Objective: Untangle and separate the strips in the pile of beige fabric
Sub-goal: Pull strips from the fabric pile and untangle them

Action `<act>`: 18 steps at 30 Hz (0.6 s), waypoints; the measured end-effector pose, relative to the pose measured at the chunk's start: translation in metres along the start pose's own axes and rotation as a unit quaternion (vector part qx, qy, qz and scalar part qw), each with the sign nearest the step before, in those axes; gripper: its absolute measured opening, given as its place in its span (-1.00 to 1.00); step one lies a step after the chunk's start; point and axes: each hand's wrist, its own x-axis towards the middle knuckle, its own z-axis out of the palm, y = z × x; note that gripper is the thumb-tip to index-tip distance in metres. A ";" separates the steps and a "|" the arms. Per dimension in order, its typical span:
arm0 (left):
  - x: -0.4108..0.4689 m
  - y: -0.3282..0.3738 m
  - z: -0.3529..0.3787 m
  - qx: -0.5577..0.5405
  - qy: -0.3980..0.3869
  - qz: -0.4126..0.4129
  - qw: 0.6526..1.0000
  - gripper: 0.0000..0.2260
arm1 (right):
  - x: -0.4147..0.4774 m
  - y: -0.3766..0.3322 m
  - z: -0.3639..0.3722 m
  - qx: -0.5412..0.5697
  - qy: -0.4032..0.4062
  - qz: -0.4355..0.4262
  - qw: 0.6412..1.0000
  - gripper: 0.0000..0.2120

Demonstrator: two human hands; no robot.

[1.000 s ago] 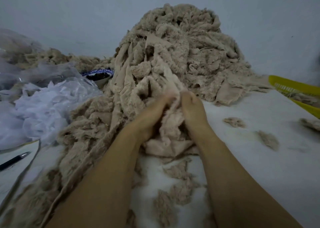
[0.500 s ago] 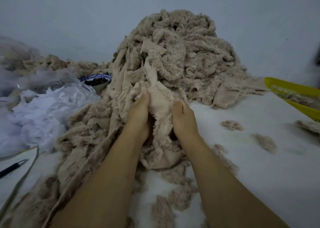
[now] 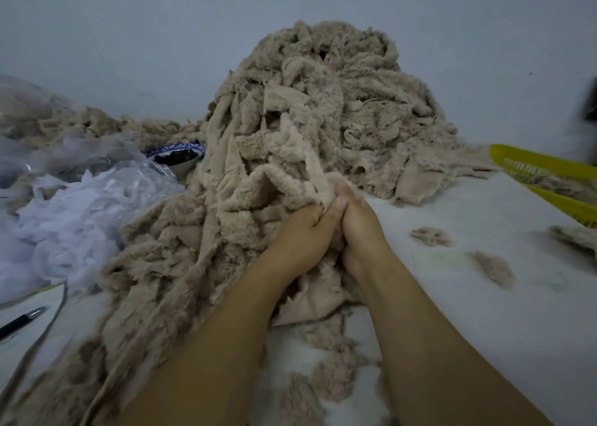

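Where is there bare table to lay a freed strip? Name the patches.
Largest bare patch: white table right of the right hand, bordered by the beige fabric pile behind, the yellow basket and two loose scraps. The near right corner is bare too. Left is crowded: fabric, plastic bags, bowl, pen.

Dim, cool, even light falls on the pile of beige fabric (image 3: 323,108) and gives the wall (image 3: 161,37) behind it a blue-grey cast. Shadows are soft, deepest in the pile's folds. Left of the pile, clear plastic (image 3: 97,180) carries a faint sheen. Right of it, the yellow basket (image 3: 549,170) blurs and bends toward the frame edge.
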 end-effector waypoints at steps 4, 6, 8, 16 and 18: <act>-0.001 0.003 0.000 -0.179 0.022 -0.062 0.982 -0.77 | -0.010 -0.007 0.005 -0.175 0.083 -0.104 0.975 -0.53; 0.000 0.004 -0.001 -0.231 0.061 -0.092 0.967 -0.74 | -0.015 -0.006 0.008 -0.245 0.074 -0.137 0.957 -0.47; 0.005 0.003 -0.003 -0.281 0.103 -0.140 0.944 -0.68 | -0.021 -0.004 0.013 -0.284 0.041 -0.163 0.944 -0.48; 0.018 0.002 -0.008 -0.503 0.227 -0.208 0.808 -0.73 | -0.019 -0.011 -0.016 -0.279 0.003 -0.171 0.945 -0.71; 0.020 0.003 -0.005 -0.527 0.227 -0.202 0.794 -0.77 | -0.018 -0.011 -0.024 -0.260 0.030 -0.163 0.951 -0.60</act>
